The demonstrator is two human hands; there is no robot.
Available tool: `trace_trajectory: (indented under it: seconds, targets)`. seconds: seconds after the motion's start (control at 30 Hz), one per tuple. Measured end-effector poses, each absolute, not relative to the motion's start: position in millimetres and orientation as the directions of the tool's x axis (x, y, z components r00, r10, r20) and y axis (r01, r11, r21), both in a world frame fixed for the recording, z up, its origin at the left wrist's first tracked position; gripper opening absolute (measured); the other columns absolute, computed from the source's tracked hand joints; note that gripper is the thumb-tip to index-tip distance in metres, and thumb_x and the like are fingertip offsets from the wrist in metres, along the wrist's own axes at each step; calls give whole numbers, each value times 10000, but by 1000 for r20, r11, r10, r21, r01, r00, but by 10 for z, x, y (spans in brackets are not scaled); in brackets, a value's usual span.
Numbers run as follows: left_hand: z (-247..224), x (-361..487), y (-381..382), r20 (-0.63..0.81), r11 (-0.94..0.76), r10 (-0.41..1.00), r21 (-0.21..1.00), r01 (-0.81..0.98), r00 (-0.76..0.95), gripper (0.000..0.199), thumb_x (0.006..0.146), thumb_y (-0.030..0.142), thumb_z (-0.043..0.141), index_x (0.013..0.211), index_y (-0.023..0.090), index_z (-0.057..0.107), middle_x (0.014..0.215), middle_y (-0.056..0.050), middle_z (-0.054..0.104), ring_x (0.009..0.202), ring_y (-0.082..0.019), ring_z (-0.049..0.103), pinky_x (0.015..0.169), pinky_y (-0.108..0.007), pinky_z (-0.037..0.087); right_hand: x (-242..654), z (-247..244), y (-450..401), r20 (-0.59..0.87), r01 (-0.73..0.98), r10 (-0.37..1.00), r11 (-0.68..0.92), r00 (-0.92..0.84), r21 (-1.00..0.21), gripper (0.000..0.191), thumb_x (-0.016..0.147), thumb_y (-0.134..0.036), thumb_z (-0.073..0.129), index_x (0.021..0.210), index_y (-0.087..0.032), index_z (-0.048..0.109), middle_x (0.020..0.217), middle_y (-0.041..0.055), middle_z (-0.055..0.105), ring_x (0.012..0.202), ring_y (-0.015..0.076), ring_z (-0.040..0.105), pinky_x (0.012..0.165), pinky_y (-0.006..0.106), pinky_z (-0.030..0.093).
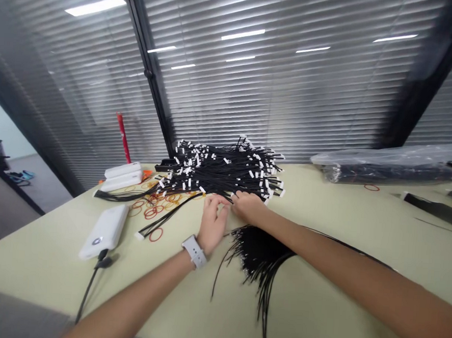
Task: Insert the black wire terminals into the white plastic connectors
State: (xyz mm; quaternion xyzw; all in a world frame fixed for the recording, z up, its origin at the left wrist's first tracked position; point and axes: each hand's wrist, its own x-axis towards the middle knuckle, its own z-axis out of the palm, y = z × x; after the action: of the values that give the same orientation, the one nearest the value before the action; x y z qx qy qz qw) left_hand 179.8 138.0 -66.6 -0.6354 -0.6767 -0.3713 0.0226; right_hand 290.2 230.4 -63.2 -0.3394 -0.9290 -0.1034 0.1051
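Observation:
My left hand (212, 224), with a pale watch (195, 252) on its wrist, is closed with bent fingers at the front edge of a pile of black cables (222, 171) with white connectors. Right beside it, my right hand (248, 208) is curled closed against the same edge. What the fingertips pinch is small and partly hidden; a bit of black cable shows between the hands. Below my right forearm lies a thick bundle of loose black wires (261, 253), their tips fanned toward me. A separate black cable (171, 215) with white ends lies left of my left hand.
Red and yellow rubber bands (153, 212) are scattered left of the pile. A white power bank (105, 233) with a plugged-in black cord lies at the left, white boxes (123, 177) behind it. Plastic-wrapped black material (390, 171) lies at the right, before the blinds (276, 90).

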Motion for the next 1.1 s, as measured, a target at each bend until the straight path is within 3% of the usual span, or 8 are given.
trace_trajectory:
  seconds: [0.1,0.23,0.43,0.57,0.77,0.87,1.0,1.1]
  targets:
    - [-635,1608,1428,461,50,855,382,923,-238,187,872,183,459,1041,150,532,1084,-89,535,1050,-187,521,884,-333,456,2810,-608,2287,251,686,646,715,-721,131,296,878,-303,504,1116,-131,538,1098,87,568,935,178,573,787,376,491]
    - [-564,1233,1476,405,282,849,195,939,-339,304,867,269,531,1141,136,522,1203,-104,515,1061,-243,525,884,-461,438,2910,-499,2368,226,725,692,678,-685,121,301,877,-321,506,1119,-144,534,1087,76,571,909,169,580,765,369,499]
    - [-524,927,1518,288,462,853,-29,887,-435,288,876,282,525,1121,131,538,1113,-92,574,952,-207,586,799,-407,500,3213,-471,2398,238,767,735,638,-635,73,291,883,-336,494,1099,-148,542,1053,67,582,871,156,586,738,351,504]
    - [-444,911,1516,346,507,827,-117,854,-443,286,872,291,530,1108,129,544,1112,-90,572,969,-207,577,820,-413,488,3341,-516,2346,317,756,706,652,-634,59,305,885,-361,481,1096,-148,539,1059,70,574,882,161,578,743,355,498]
    - [-76,952,1361,511,567,742,-133,813,-434,247,887,95,327,1011,64,539,918,-167,626,820,-289,622,633,-380,465,3400,-584,2191,398,694,618,717,-678,66,278,882,-362,475,1040,-146,550,1071,75,552,938,179,546,756,360,476]
    - [159,1007,1242,619,576,682,-129,807,-388,277,877,88,278,1020,82,515,945,-196,610,888,-335,592,649,-387,423,3382,-618,2120,415,653,584,756,-698,35,245,873,-344,486,1001,-147,556,1046,69,551,933,179,533,774,368,457]
    - [327,1033,1138,831,559,473,-27,828,-292,274,915,190,269,1017,118,513,921,-178,613,835,-313,585,609,-360,378,3306,-653,2024,434,583,557,808,-708,-86,333,854,-364,485,1110,-153,516,994,77,558,891,196,537,729,344,463]
    - [305,1038,1124,875,483,410,32,875,-258,251,924,225,304,1036,143,513,925,-141,620,787,-265,582,585,-330,348,3215,-612,1937,491,531,569,815,-660,-230,540,841,-442,469,1276,-135,381,1126,119,519,999,228,508,801,344,460]
